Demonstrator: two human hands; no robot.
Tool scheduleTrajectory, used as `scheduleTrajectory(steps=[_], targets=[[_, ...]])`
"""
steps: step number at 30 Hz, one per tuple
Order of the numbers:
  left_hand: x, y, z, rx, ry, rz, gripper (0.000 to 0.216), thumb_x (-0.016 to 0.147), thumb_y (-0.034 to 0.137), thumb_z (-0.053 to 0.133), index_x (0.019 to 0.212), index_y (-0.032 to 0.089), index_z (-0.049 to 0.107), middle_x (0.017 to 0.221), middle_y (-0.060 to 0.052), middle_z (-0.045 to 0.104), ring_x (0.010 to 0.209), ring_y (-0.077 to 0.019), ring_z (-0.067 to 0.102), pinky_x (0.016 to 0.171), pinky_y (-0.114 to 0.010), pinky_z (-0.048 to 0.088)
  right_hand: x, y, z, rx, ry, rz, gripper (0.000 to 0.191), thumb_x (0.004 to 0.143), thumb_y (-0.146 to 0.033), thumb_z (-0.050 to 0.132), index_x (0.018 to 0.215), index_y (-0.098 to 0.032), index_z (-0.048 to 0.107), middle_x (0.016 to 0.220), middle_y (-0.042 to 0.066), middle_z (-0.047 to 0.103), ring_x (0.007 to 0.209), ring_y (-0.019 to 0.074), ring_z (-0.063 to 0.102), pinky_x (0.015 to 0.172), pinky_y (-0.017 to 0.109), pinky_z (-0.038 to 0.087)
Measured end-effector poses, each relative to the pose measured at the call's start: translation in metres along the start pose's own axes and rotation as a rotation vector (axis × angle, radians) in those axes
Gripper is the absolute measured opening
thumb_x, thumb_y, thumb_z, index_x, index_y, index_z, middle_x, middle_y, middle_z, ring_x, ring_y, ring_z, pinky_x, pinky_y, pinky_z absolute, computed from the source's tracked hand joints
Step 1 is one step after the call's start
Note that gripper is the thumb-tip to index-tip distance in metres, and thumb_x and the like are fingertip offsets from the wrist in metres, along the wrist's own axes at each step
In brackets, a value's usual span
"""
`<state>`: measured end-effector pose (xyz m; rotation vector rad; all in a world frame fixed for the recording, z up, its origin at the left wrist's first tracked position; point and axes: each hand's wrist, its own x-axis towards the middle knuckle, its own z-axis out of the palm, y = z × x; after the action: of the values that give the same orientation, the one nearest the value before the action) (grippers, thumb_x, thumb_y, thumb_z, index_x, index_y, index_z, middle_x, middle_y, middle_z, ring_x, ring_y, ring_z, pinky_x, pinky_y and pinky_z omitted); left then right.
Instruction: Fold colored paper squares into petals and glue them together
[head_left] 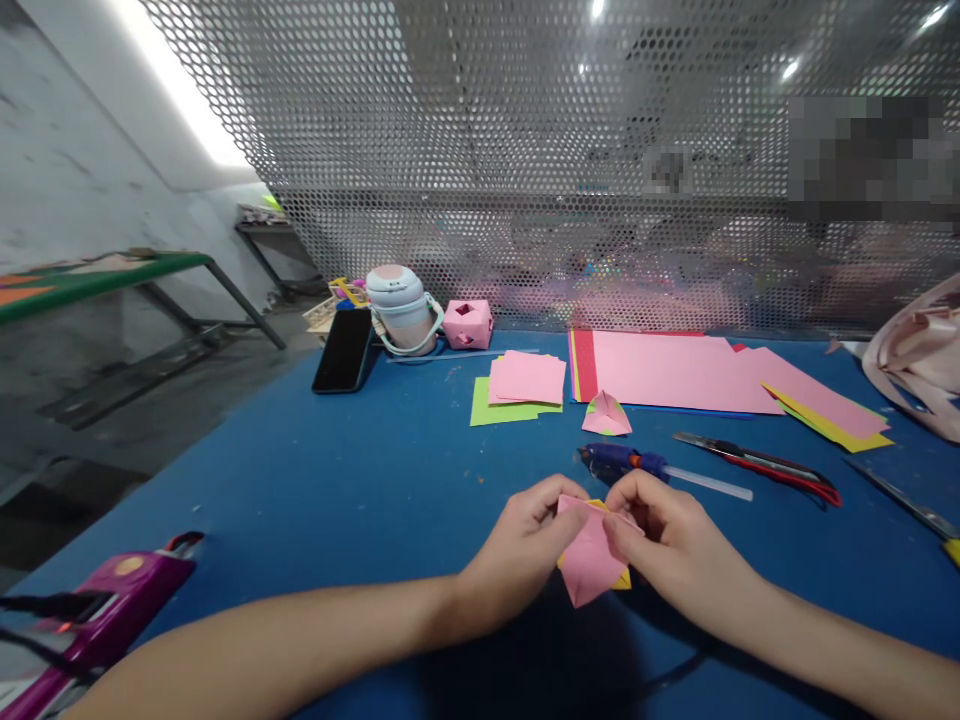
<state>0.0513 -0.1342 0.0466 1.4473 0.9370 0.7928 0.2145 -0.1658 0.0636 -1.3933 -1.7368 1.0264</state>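
Observation:
Both my hands meet over the blue table (337,480) and pinch a folded paper piece (589,560), pink outside with yellow showing at its edges. My left hand (521,545) grips its left side with curled fingers. My right hand (667,540) holds its right side, thumb and fingers pressed on a fold. The pointed end of the piece faces me. Just beyond my hands lies a blue glue gun (622,462) with a clear glue stick. A similar finished pink and yellow folded piece (606,415) rests farther back.
Stacks of pink, green and yellow paper (525,385) and large sheets (675,370) lie at the back. A utility knife (757,465), black phone (345,350), pale bottle (405,310), pink paper cube (467,323) and magenta tool (112,600) are around. Perforated metal screen behind.

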Motion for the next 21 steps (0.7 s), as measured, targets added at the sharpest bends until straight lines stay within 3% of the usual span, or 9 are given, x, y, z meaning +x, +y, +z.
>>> scheduleTrajectory(steps=[4,13,21], targets=[[0.0013,0.0008,-0.0006,-0.01,0.011,-0.029,0.012,0.076,0.022,0.047,0.069,0.015,0.054,0.065,0.003,0.051,0.061,-0.0103,0.044,0.056,-0.02,0.034,-0.0001,0.0002,0.0004,-0.02,0.004,-0.049,0.005,0.082,-0.017,0.045,0.08,-0.018,0.05,0.061,-0.005,0.046,0.054,0.009,0.043,0.048,0.02,0.035],[0.0023,0.0016,-0.0016,-0.037,-0.012,-0.057,0.013,0.076,0.022,0.048,0.068,0.014,0.053,0.063,0.003,0.049,0.06,-0.0097,0.042,0.056,-0.02,0.033,-0.0014,0.0035,-0.0034,-0.361,-0.012,-0.474,0.02,0.087,-0.009,0.036,0.09,-0.017,0.054,0.074,0.002,0.051,0.067,0.013,0.049,0.06,0.024,0.039],[0.0038,-0.0001,-0.0004,-0.062,-0.023,-0.08,0.011,0.074,0.021,0.049,0.067,0.013,0.054,0.062,0.003,0.049,0.059,-0.009,0.042,0.055,-0.019,0.033,-0.0003,0.0088,-0.0031,-0.57,0.015,-0.65,0.024,0.088,-0.008,0.032,0.092,-0.012,0.056,0.078,0.009,0.056,0.07,0.0166,0.054,0.06,0.027,0.046]])
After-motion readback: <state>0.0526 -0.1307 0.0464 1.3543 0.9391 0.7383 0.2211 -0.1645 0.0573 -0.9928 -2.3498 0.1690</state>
